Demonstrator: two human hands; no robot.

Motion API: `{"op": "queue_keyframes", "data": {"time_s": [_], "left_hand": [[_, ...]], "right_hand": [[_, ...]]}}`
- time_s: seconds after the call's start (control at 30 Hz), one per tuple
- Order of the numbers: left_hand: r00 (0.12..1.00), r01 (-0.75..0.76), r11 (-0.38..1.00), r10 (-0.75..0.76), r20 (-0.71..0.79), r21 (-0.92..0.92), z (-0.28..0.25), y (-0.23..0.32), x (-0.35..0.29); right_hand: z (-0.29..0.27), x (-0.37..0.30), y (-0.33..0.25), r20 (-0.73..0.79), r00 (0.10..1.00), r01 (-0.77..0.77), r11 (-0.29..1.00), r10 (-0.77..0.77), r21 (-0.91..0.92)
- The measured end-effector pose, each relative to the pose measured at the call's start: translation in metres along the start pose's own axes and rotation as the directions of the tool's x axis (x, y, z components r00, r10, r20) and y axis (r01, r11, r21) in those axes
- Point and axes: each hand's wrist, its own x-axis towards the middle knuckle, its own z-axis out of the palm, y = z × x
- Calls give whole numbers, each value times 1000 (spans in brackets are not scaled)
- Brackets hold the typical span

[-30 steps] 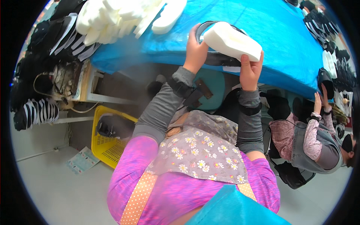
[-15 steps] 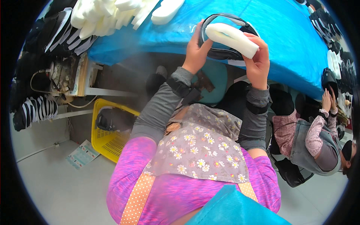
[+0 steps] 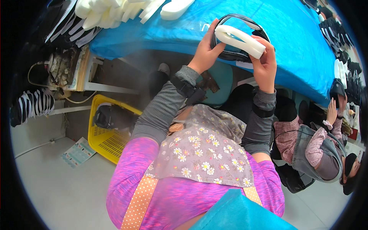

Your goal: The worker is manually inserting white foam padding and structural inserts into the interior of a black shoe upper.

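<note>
Above the near edge of the blue-covered table, my left hand [image 3: 207, 53] is closed around one side of a black shoe [image 3: 231, 56] with a pale lining, its opening facing me. My right hand [image 3: 264, 63] grips one end of a white foam shoe insert [image 3: 253, 47], thumb below and fingers on top. The insert is bent so that a long gap shows between its two halves. It lies across the shoe's opening, and its far end is close to my left thumb. How far it sits inside the shoe, I cannot tell.
More white foam pieces [image 3: 128, 9] lie heaped at the table's [image 3: 153, 40] back left, beside several black shoes with white edges. A yellow basket [image 3: 111, 147] holding a dark item stands on the floor at left. To the right, a co-worker [image 3: 320, 143] handles a black shoe.
The foam insert is squeezed narrower, and the gap between its halves shows more clearly. Both hands keep their holds. The co-worker's hands have shifted slightly; the whole view has tilted a little.
</note>
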Motion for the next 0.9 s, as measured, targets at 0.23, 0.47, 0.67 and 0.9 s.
{"op": "queue_keyframes", "data": {"time_s": [0.23,0.47,0.67,0.9], "left_hand": [[1000,-21,1000,21,-19,21,1,4,-3],[999,40,987,-41,0,157,-6,15,-4],[996,7,901,31,-79,434,-21,42,19],[994,-32,729,93,-52,683,-18,78,41]], "right_hand": [[4,0,-2,8,1000,-14,1000,14,-6],[3,7,-6,26,991,-127,991,128,-47],[5,8,-9,43,997,-46,975,56,-218],[13,12,-21,21,998,-47,958,55,-283]]}}
